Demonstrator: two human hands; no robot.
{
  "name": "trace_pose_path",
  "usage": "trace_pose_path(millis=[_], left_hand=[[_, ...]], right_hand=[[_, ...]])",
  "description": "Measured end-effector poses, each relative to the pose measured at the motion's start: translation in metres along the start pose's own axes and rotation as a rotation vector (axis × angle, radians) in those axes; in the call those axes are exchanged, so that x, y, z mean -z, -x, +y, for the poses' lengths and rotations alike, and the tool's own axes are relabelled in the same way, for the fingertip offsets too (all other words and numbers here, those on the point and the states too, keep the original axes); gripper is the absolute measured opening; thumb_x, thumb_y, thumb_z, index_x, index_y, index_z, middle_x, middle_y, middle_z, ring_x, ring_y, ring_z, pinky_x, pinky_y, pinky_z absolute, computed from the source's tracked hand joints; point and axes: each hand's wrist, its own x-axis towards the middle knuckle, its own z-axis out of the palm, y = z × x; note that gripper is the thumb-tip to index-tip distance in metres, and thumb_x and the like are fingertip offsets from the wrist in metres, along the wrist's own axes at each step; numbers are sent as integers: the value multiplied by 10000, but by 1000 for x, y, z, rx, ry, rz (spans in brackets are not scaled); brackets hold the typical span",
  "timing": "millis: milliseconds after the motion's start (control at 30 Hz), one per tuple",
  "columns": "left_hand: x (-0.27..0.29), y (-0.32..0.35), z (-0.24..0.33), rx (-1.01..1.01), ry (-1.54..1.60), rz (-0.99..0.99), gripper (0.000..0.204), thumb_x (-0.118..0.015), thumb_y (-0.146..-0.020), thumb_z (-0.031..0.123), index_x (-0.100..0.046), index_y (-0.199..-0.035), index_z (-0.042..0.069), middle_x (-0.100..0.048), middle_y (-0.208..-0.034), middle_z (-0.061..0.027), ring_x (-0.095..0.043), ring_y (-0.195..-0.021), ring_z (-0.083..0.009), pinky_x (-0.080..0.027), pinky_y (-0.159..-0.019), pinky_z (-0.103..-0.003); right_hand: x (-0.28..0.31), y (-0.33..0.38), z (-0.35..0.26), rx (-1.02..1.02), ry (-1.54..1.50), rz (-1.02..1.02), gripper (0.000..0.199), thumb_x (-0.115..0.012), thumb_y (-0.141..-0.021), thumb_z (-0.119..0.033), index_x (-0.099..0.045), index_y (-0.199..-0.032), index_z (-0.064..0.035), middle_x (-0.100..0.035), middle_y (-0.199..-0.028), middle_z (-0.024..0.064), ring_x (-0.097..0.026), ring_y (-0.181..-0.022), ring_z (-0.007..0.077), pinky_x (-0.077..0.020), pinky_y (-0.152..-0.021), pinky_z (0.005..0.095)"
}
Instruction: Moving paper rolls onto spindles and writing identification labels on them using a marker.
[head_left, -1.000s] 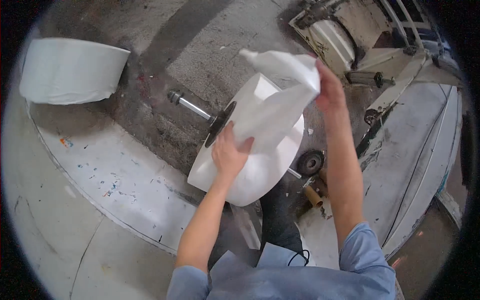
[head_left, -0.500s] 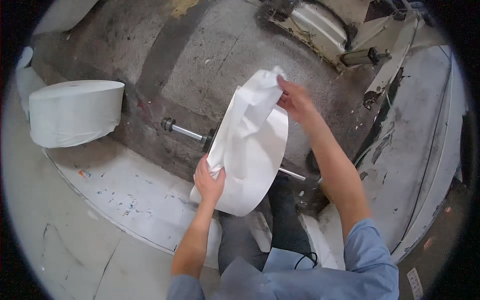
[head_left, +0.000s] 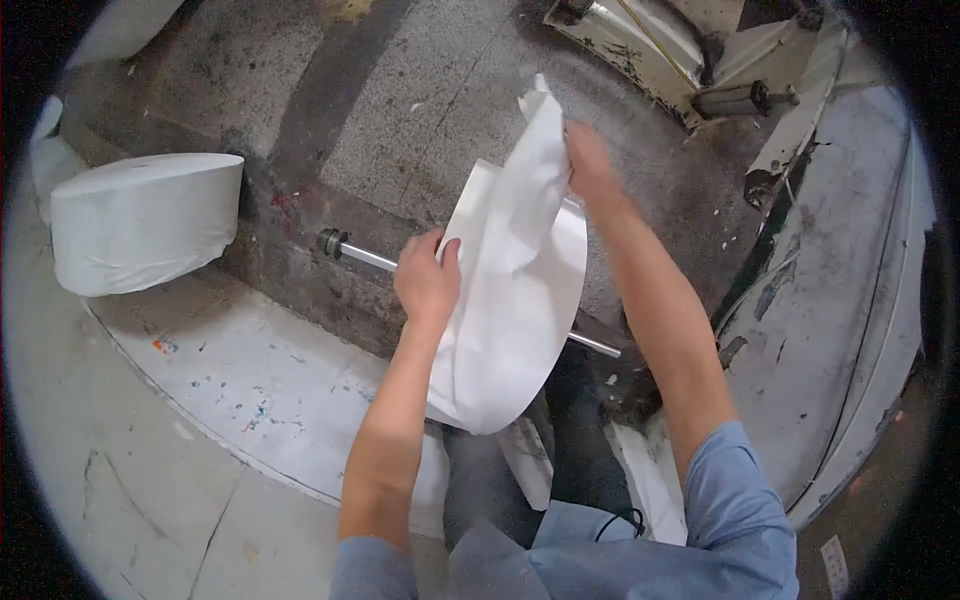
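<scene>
A big white roll (head_left: 545,330) of paper-like or film-like material sits in front of me on a metal shaft (head_left: 368,257), whose bare end pokes out on both sides. A loose, creased white sheet (head_left: 540,165) rises from the roll, its far end twisted to a point. My right hand (head_left: 592,165) grips this sheet along its right edge, fingertips partly hidden behind it. At the roll's left side, my left hand (head_left: 427,280) is closed on the rim, thumb toward the sheet; what lies under the palm is hidden.
Another white roll (head_left: 150,225) stands at the left on a white paint-spotted ledge (head_left: 250,375). Beyond lies a stained, worn floor (head_left: 430,90). Machine parts with a cylinder (head_left: 735,100) are at the far right, beside a long pale metal panel (head_left: 850,270).
My left hand has moved away from me up the roll's left side, off the bunched sheet. My right hand has drawn the sheet farther out, and its end is now narrower.
</scene>
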Motion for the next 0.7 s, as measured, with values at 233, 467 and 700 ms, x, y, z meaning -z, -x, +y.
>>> trace_pose_path(millis=[233, 467, 700], left_hand=[[-15, -6, 2, -84, -62, 81, 263, -622, -860, 254, -656, -1047, 72, -617, -979, -115, -586, -955, -322, -469, -798, -411], [-15, -4, -3, -59, 40, 44, 250, -644, -857, 187, -649, -1061, 41, -606, -939, -122, -601, -888, -259, -469, -775, -346], [5, 7, -5, 139, 252, -89, 291, -643, -874, 186, -631, -1106, 11, -616, -980, -119, -591, -872, -207, -468, -786, -307]], right_hand=[[16, -28, -15, 180, 275, -350, 357, -608, -885, -306, -643, -1022, 21, -657, -860, 84, -605, -739, 154, -494, -642, 336], [11, -66, -24, 231, 327, 3, 283, -596, -911, -257, -605, -1059, -16, -635, -842, 80, -603, -703, 176, -500, -617, 331], [-13, -58, 5, 10, -55, -35, 570, -652, -820, -425, -593, -1102, 67, -637, -933, 143, -602, -815, 223, -481, -715, 390]])
